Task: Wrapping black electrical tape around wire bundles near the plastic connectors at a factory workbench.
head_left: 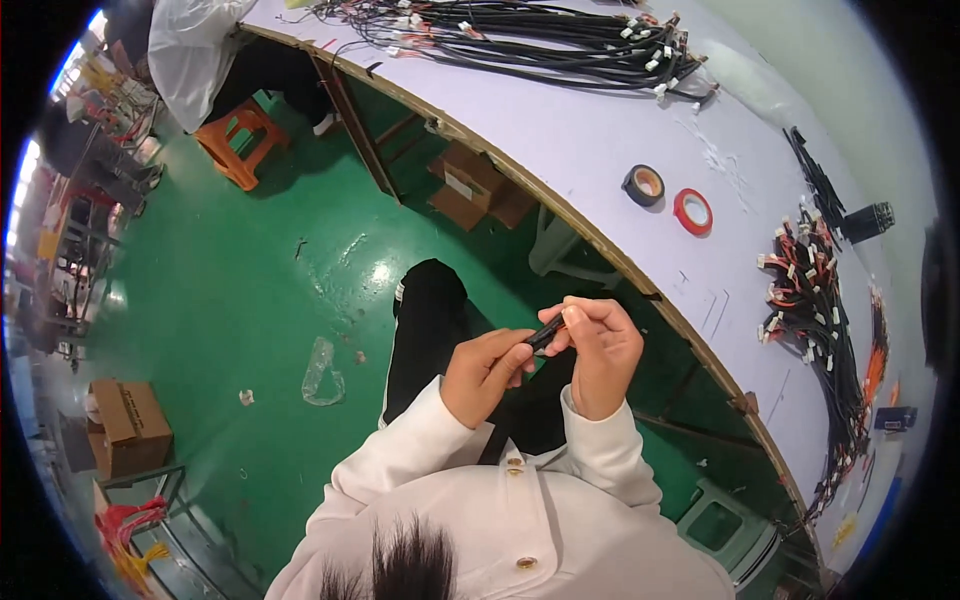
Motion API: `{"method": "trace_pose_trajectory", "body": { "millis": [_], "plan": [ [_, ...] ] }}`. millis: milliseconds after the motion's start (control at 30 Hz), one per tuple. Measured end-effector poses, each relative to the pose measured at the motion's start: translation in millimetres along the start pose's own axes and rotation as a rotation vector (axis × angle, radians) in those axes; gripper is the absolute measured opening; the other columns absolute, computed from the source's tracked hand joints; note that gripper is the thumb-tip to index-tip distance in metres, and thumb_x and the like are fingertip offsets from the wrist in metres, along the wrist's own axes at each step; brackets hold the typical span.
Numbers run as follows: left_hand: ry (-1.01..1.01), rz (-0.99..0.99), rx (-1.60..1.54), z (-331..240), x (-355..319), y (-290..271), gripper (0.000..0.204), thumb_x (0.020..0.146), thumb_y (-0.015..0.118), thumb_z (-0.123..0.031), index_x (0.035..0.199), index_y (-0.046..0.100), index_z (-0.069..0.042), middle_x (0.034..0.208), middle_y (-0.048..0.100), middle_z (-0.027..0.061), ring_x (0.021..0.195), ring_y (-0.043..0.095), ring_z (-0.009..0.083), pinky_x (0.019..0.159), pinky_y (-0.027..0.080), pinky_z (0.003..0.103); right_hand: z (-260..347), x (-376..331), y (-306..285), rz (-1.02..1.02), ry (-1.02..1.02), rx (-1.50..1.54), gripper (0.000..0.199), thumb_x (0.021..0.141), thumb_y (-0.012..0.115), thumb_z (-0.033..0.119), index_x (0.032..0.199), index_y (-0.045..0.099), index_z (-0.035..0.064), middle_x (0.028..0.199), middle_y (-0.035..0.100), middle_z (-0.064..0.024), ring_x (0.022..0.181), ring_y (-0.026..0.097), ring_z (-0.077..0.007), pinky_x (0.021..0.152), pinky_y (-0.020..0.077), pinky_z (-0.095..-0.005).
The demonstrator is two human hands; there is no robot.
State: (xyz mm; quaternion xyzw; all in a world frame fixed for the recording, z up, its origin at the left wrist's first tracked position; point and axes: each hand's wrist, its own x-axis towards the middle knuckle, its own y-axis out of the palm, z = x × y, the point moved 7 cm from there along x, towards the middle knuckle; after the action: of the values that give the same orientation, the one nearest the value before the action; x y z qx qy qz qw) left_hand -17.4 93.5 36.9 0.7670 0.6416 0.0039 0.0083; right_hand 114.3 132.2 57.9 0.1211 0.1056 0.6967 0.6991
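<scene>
Black cable (546,333) lies between the person's two hands, above the lap and just left of the table (600,215) edge. The left hand (484,374) pinches its near end between thumb and fingers; the right hand (604,348) grips its far end, thumb on top, fingers narrow around it. On the table, a black tape roll (632,188) sits left of a red tape roll (681,214), with cable bundles (560,45) at the far side and to the right.
</scene>
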Motion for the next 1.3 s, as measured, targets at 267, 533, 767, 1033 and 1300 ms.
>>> {"method": "trace_pose_trajectory", "body": {
  "millis": [267, 533, 767, 1033, 1300],
  "plan": [
    [-0.042, 0.022, -0.144, -7, 3, 5, 0.031, 0.094, 0.047, -0.013, 0.120, 0.055, 0.000, 0.083, 0.060, 0.0049, 0.061, 0.049, 0.0079, 0.057, 0.041, 0.021, 10, 0, -6, 0.083, -0.025, -0.067, 0.009, 0.085, 0.058, 0.002, 0.091, 0.060, -0.0048, 0.085, 0.066, -0.0163, 0.060, 0.057, -0.0099, 0.057, 0.0477, -0.0211],
    [0.087, -0.008, 0.322, -24, -3, 11, 0.031, 0.091, 0.048, -0.006, 0.122, 0.052, 0.000, 0.089, 0.061, 0.0182, 0.068, 0.059, 0.0236, 0.065, 0.047, 0.029, 4, -5, -7, 0.074, -0.028, -0.079, 0.006, 0.083, 0.057, 0.000, 0.085, 0.061, -0.0054, 0.081, 0.065, -0.0147, 0.060, 0.059, -0.0113, 0.056, 0.0493, -0.0216],
    [-0.015, 0.176, -0.053, -11, 1, 14, 0.039, 0.097, 0.040, -0.018, 0.133, 0.042, -0.003, 0.079, 0.050, 0.0023, 0.062, 0.039, 0.0090, 0.058, 0.035, 0.021, 11, -6, -11, 0.141, -0.089, -0.133, 0.008, 0.085, 0.059, 0.001, 0.092, 0.061, -0.0037, 0.083, 0.065, -0.0094, 0.065, 0.058, -0.0079, 0.059, 0.0471, -0.0195],
    [0.106, -0.006, -0.005, -18, -5, 13, 0.032, 0.092, 0.049, -0.008, 0.117, 0.032, 0.001, 0.086, 0.056, 0.0124, 0.073, 0.054, 0.0170, 0.069, 0.043, 0.027, 32, -1, 0, 0.104, -0.111, -0.135, 0.005, 0.084, 0.056, 0.000, 0.087, 0.058, -0.0040, 0.082, 0.065, -0.0145, 0.062, 0.058, -0.0099, 0.058, 0.0488, -0.0206],
    [0.460, -0.190, 0.431, -36, -5, 10, 0.025, 0.085, 0.057, 0.002, 0.105, 0.040, 0.001, 0.077, 0.056, 0.0148, 0.059, 0.054, 0.0205, 0.056, 0.043, 0.028, 27, -2, 0, 0.073, -0.103, -0.105, 0.005, 0.085, 0.057, 0.000, 0.088, 0.058, -0.0040, 0.082, 0.064, -0.0137, 0.062, 0.058, -0.0100, 0.058, 0.0483, -0.0213]
  ]
}}
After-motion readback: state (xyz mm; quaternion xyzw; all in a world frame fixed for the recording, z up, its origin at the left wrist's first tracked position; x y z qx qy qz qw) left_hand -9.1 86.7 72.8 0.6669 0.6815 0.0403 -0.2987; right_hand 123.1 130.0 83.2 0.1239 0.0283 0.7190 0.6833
